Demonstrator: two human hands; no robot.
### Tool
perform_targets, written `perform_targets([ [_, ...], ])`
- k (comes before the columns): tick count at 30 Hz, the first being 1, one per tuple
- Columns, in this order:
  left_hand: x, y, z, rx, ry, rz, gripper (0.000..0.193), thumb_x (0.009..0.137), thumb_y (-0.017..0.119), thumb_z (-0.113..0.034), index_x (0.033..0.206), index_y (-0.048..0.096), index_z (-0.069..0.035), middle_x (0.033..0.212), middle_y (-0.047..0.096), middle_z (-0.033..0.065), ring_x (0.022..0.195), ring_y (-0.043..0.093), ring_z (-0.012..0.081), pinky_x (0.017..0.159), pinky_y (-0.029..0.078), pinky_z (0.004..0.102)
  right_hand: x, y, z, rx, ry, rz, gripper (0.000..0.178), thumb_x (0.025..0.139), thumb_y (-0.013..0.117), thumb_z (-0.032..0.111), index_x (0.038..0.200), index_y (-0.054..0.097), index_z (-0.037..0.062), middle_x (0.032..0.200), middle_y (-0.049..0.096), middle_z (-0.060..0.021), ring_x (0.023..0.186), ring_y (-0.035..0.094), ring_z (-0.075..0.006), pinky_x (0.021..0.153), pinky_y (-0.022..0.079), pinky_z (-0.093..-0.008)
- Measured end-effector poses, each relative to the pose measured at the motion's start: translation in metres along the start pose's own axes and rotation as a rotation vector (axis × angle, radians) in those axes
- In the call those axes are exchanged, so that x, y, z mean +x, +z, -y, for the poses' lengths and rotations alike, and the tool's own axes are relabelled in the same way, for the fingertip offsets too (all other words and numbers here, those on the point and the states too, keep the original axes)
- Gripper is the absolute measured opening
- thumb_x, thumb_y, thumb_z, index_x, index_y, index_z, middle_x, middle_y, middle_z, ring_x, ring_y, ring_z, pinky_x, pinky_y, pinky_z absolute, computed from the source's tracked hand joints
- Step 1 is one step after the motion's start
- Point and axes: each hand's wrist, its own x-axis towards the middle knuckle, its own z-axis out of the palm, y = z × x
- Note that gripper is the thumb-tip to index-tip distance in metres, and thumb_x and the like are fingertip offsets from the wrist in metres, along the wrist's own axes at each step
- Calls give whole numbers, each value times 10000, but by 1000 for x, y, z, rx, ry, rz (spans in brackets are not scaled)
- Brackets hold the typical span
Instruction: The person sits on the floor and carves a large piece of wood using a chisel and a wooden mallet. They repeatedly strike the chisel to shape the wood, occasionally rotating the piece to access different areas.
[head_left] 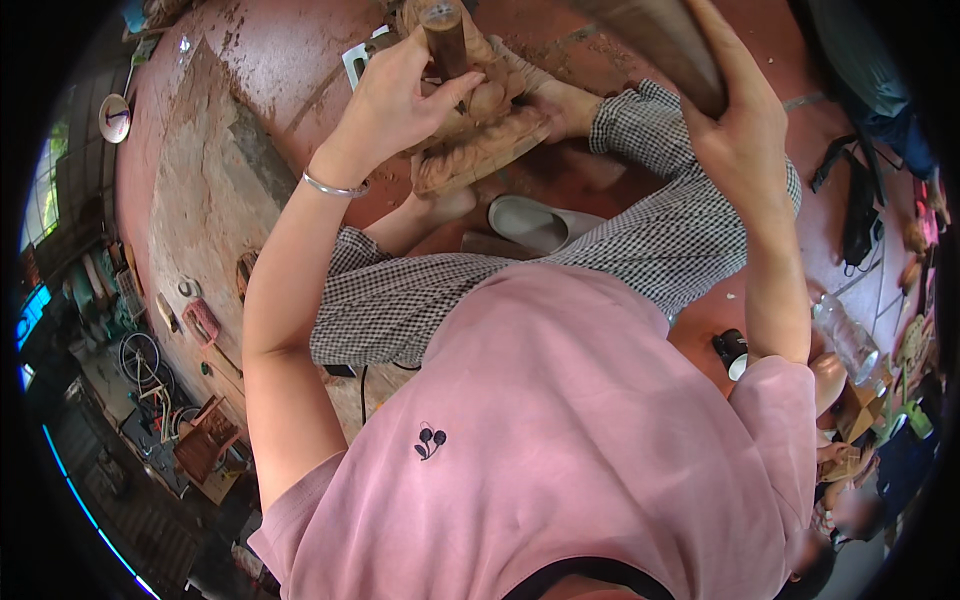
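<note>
With our pink shirt point(570, 420) nearest, our left fingers point(457, 91) curl around a thick round handle point(447, 52), our right fingers point(737, 52) spread wide gripping a blurred wooden block point(668, 45), and the carved wood point(482, 156) just below the left fingers looks stiff, probably hefty, best held by its edges.

The shirt point(590, 420) is pink, the trousers point(400, 298) black-and-white checked, the carving point(478, 158) brown.

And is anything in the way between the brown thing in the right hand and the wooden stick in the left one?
Nothing visible: the floor shows in the gap between the blurry brown thing in the right hand and the wooden stick in the left hand.
</note>
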Motion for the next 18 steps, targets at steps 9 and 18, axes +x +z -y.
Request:
perform_targets([
  [9,-4,1,9,-116,-69,-25,311,855,770,-164,1037,589,12,854,701,116,723,694,218,650,557,305,7,-21,7,-69,-15,261,742,728,686,1,1437,502,121,1033,648,-148,997,639,-348,848,508,-382],
  [18,-7,0,19,-117,-66,-35,320,859,768,-175,1050,595,15,872,701,122,758,694,192,672,556,295,10,-12,14,-26,-112,189,760,747,802,149,1435,484,88,1265,618,-201,1168,610,-348,979,475,-354],
])
